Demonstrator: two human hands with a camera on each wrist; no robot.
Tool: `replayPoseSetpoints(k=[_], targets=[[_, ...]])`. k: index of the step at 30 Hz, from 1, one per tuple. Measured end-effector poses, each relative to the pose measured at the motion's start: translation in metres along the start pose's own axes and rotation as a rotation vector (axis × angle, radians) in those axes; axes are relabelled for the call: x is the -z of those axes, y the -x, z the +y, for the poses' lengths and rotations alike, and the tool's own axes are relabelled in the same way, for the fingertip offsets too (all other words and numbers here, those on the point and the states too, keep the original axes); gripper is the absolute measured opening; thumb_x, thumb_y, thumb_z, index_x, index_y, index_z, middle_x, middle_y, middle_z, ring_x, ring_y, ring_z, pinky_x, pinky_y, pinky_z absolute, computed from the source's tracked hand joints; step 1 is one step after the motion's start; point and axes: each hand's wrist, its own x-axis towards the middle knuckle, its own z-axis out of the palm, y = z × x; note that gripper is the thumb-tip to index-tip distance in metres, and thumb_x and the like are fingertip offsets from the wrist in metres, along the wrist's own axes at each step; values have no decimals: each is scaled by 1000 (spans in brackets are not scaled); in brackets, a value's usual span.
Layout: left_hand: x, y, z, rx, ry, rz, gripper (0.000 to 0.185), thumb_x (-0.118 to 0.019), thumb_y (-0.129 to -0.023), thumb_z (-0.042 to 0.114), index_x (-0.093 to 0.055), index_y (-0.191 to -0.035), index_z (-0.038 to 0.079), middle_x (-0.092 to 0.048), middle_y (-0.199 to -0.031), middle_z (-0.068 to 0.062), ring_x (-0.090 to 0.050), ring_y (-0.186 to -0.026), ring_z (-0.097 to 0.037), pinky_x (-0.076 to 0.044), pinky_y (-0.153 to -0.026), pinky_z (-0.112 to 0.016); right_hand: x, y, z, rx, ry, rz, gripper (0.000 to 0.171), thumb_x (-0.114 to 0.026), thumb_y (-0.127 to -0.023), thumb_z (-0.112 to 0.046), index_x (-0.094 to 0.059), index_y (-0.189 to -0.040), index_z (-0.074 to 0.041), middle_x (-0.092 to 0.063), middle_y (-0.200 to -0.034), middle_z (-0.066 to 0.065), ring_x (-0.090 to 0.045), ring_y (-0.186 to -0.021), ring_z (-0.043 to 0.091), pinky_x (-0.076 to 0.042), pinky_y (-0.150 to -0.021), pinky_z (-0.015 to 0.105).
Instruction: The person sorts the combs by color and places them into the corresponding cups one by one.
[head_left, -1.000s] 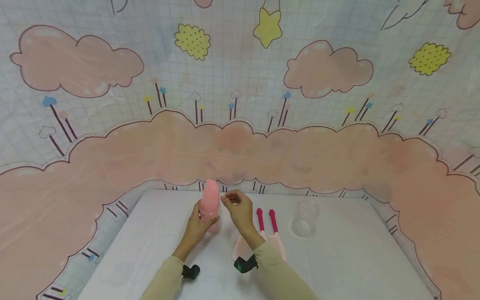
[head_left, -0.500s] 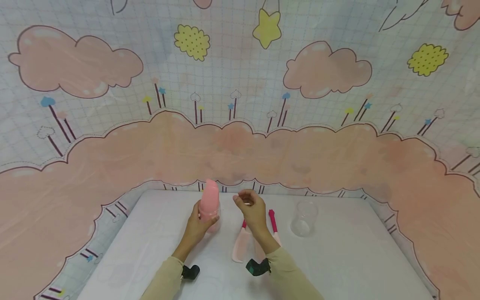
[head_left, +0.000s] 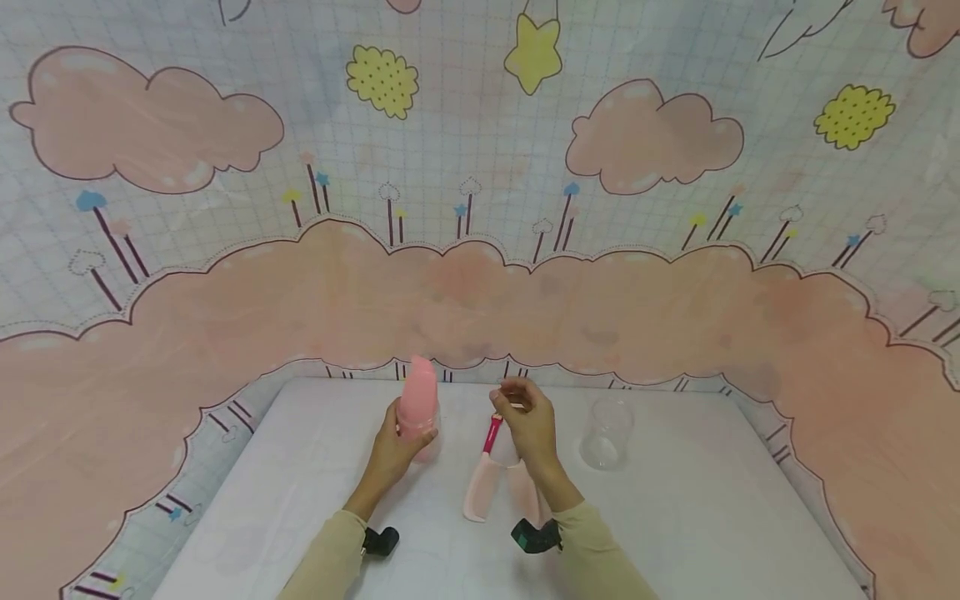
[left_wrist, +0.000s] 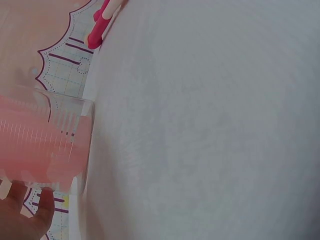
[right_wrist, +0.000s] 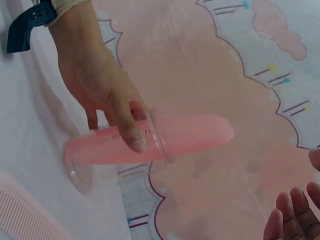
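Note:
My left hand [head_left: 397, 450] grips a clear plastic cup [right_wrist: 155, 135], which is tilted in the right wrist view. Inside the cup is a pink comb [head_left: 420, 396]; its smooth rounded end sticks out past the rim, and tooth lines show through the wall. My right hand [head_left: 531, 421] hovers to the right of the cup, fingers loosely bent and holding nothing. Its fingertips [right_wrist: 286, 212] show apart from the cup in the right wrist view. Below it on the table lie pale pink combs [head_left: 482, 492] with magenta handles, partly hidden by my right hand and forearm.
A second clear plastic cup [head_left: 606, 435] stands on the white table [head_left: 712, 500], right of the combs. Behind the table's far edge hangs a printed cloth [head_left: 525, 308] with clouds and stars. A dark wrist device [head_left: 536, 536] sits at my right sleeve.
My right hand has moved right, away from the cup in my left hand, uncovering the leftmost comb's handle and covering the other handles. The left hand and its cup have stayed almost still.

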Motion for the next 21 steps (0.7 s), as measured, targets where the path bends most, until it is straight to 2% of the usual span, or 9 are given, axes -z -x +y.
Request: replayPoseSetpoints(k=[5,12,17,21], targets=[[-1,0,-1,5,-7,2,89,-76,-85,34,-22,-153,14,-41,-151,-18,-45,-135,-35,-41,-109,-58,12,2,5,37,32,15,28,-74,-88,-19,-64,-109,-3,-66,-105,13,-63,-93,12,-54,-81,19],[-1,-1,-2,12,-5,0,91,-77,-84,33,-21,-153,13,-38,-153,-18,-43,-137,-36,-38,-111,-58,28,2,12,74,87,37,26,-73,-89,-18,-64,-110,-5,-66,-107,12,-62,-97,12,-53,-83,17],[0,-1,-2,-1,-6,-3,91,-77,-84,33,-21,-153,13,-38,-153,-18,-42,-138,-37,-37,-112,-59,40,1,20,32,90,49,29,-74,-88,-15,-63,-112,-2,-66,-110,14,-61,-97,7,-52,-82,15],[0,-1,-2,-5,-6,-1,91,-77,-85,33,-21,-153,12,-38,-153,-19,-42,-138,-37,-37,-111,-59,50,2,21,1,91,44,33,-73,-88,-11,-62,-115,3,-64,-113,21,-61,-95,7,-54,-81,16]])
